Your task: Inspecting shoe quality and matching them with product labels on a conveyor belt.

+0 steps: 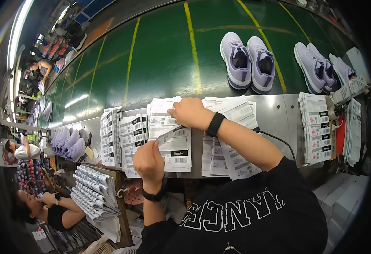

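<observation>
Both my hands work over a stack of printed label sheets (175,161) on the metal ledge in front of me. My left hand (149,163) is closed, its fingertips pinching the lower end of a label strip (168,134) that lifts at a slant off the stack. Higher up, my right hand (189,113) is curled at the stack's upper edge, with its fingers closed on the same sheet; the far fingertips are partly hidden. More label stacks lie beside it: one (133,135) to the left and a fanned pile (236,156) under my right forearm.
Beyond the ledge runs a green conveyor belt (160,63) with yellow lines. Pairs of lilac sneakers (238,63) stand on it. Several shoes (69,144) cluster at the left. A black cable (278,139) crosses the ledge at right. A co-worker (46,207) sits lower left beside folded sheets (94,190).
</observation>
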The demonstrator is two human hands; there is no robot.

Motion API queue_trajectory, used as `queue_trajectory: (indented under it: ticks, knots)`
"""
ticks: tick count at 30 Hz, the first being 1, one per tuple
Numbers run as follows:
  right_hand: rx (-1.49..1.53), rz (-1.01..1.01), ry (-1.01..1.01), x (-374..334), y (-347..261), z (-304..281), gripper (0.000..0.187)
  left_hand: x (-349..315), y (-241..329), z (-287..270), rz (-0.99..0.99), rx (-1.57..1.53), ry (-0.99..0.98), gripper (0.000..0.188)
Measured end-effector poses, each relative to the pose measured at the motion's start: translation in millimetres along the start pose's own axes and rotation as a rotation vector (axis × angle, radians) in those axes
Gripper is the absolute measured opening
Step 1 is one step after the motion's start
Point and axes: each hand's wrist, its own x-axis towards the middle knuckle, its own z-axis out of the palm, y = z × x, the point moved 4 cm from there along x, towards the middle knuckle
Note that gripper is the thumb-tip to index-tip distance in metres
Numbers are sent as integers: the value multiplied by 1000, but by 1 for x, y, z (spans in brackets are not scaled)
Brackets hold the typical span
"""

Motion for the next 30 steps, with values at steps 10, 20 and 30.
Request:
queue_trajectory:
  ticks: [10,20,30]
  knots:
    - [980,250,-290,-70,30,-94,70,8,34,-46,-501,-495,199,11]
    - [983,150,261,-190,87,-150,10,49,103,14,-366,-930,-188,22]
    - [1153,638,776,-177,286,-189,31,13,120,50,-453,-1260,-865,39]
